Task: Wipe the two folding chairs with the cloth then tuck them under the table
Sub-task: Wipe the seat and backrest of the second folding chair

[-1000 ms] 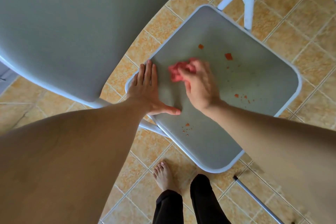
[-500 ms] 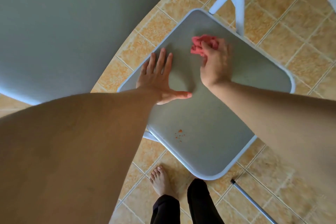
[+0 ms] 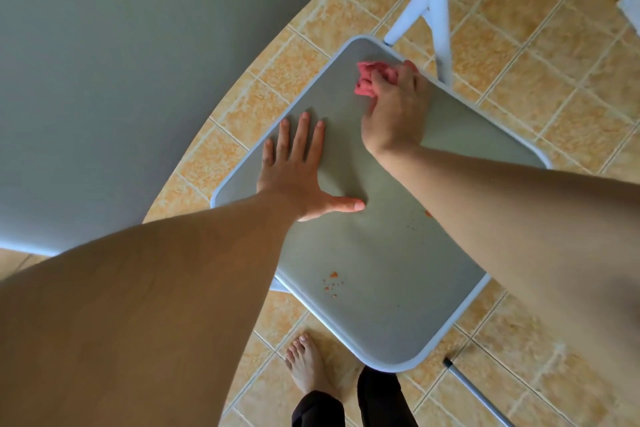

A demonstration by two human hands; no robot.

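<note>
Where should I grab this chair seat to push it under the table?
Probably the pale rim of the seat, on its near right edge, coming from the side away from the table. The rim gives fingers a lip, that stretch is clear of the left hand and the right hand gripping the cloth, and a push there heads tableward.

The floor [image 3: 519,97] is laid with square tiles in mottled orange and beige, with pale grout lines between them. A broad grey table [image 3: 121,80] with a curved, pale-rimmed edge fills the upper left. A thin grey rod [image 3: 474,392] with a dark tip lies on the tiles at lower right. A white object [image 3: 631,9] is cut off at the right edge. The light is soft and even.
</note>
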